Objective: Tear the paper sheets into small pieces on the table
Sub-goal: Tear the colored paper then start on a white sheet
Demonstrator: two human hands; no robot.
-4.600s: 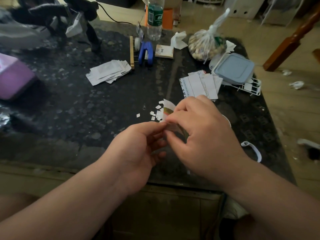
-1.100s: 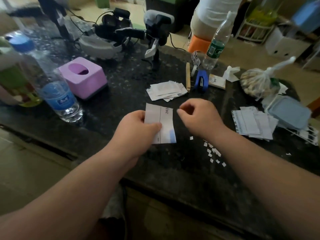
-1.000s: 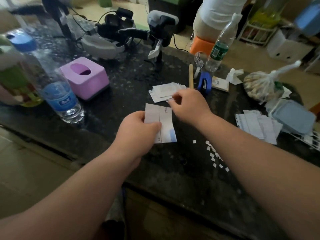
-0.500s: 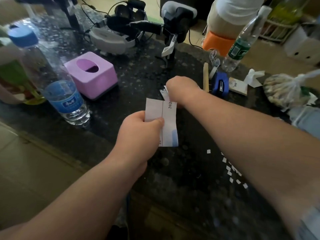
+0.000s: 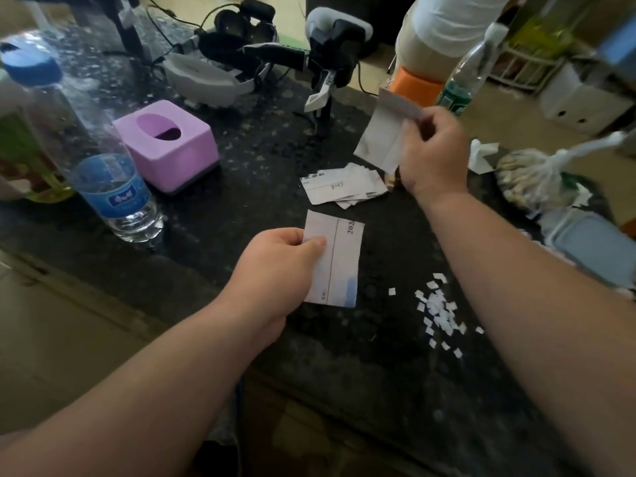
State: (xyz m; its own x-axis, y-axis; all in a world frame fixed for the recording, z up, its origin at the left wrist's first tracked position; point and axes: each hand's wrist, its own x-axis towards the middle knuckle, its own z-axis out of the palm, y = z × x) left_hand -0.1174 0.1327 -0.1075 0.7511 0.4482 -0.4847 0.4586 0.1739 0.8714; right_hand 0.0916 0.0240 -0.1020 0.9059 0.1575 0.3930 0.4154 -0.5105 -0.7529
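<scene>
Where the dark speckled table [image 5: 378, 373] meets the left edge of view, a clear water bottle [image 5: 113, 187] with a blue cap stands upright. Its blue label bears a white mark too blurred to read. Just to its right sits a pink tissue box [image 5: 165, 146] with an oval opening on top. Nearer the person, the left hand [image 5: 275, 270] pinches a paper sheet [image 5: 339, 263] by its left edge, thumb pressed on top and the other fingers curled underneath. The sheet is held just above the table. It shows a thin red vertical line, a blue patch at its lower right corner, and the printed digits "202" running sideways along the upper right edge, where the paper cuts them off. Beyond it a fanned stack of sheets [image 5: 344, 187] lies flat on the table; the top one carries dark print too small to make out. Above the stack, the right hand [image 5: 433, 153] holds a second sheet [image 5: 382, 132] up in the air, fingers curled and clamped on its right edge, and no print shows on the side facing the camera. A scatter of small torn pieces [image 5: 438, 315] lies on the table beside the right forearm. Farther back stands a green-labelled bottle [image 5: 471, 70], its lettering unreadable, and to the right a knotted plastic bag [image 5: 530, 180] rests near a blue-lidded container [image 5: 595, 246].
</scene>
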